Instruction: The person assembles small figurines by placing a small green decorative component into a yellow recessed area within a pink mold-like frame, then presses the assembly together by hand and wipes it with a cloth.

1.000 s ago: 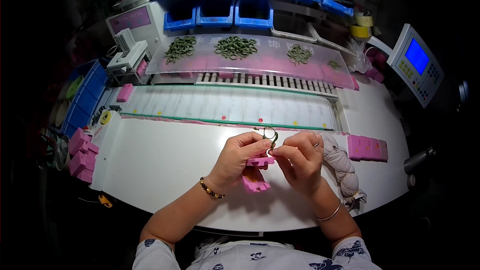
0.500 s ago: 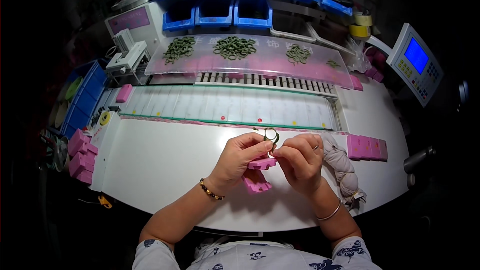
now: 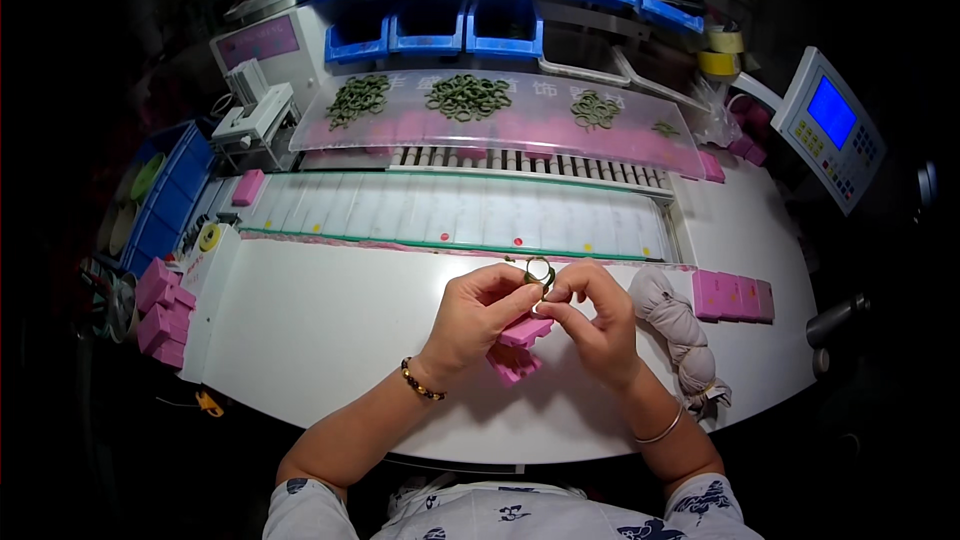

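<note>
Over the front middle of the table, my left hand (image 3: pixel 472 318) is closed around a pink block mould (image 3: pixel 524 331), with its two halves spread apart below the fingers. A dark green ring-shaped piece (image 3: pixel 541 271) stands up out of the mould at my left thumb and fingertips. From the right, my right hand (image 3: pixel 598 325) reaches in, its thumb and forefinger pinched at the lower part of that green piece. The fingertips partly hide where it meets the mould.
Piles of green rings (image 3: pixel 468 98) lie on a translucent sheet (image 3: pixel 400 132) behind a white slatted conveyor (image 3: pixel 400 208). Pink blocks (image 3: pixel 725 295) stand at right beside a wrapped grey cloth bundle (image 3: pixel 676 315); more pink blocks (image 3: pixel 165 315) are stacked left. A control panel (image 3: pixel 832 125) stands far right.
My right hand has shifted slightly left, its thumb and forefinger now showing more plainly at the green piece. The mould and the green piece have tilted a little in my left hand.
</note>
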Demonstrator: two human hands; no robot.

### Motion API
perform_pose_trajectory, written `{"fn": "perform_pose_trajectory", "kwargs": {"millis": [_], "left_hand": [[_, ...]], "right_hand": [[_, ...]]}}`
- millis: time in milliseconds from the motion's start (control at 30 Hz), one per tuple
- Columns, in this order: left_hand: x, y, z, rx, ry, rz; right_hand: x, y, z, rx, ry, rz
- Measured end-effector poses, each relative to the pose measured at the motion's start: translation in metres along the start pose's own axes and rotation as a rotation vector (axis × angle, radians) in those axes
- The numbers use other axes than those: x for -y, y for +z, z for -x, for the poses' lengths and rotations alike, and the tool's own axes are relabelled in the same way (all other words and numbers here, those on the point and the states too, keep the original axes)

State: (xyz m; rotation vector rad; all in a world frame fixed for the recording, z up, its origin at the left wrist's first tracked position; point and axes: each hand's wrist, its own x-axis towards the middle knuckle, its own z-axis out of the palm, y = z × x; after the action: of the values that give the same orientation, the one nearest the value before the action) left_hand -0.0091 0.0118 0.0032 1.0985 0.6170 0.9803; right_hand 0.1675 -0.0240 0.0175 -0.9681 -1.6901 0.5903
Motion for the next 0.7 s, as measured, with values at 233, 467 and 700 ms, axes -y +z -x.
{"fn": "perform_pose_trajectory", "kwargs": {"millis": [233,467,700], "left_hand": [[0.005,0.000,-0.003,-0.072,0.442,-0.287],[-0.002,-0.004,-0.002,-0.036,0.680,-0.630],[-0.001,-0.004,-0.003,-0.054,0.731,-0.776]], "right_hand": [[-0.028,-0.015,0.005,0.201,0.809,-0.839],[-0.017,-0.011,0.003,-0.074,0.352,-0.207],[0.001,-0.011,-0.002,-0.106,0.133,-0.120]]}}
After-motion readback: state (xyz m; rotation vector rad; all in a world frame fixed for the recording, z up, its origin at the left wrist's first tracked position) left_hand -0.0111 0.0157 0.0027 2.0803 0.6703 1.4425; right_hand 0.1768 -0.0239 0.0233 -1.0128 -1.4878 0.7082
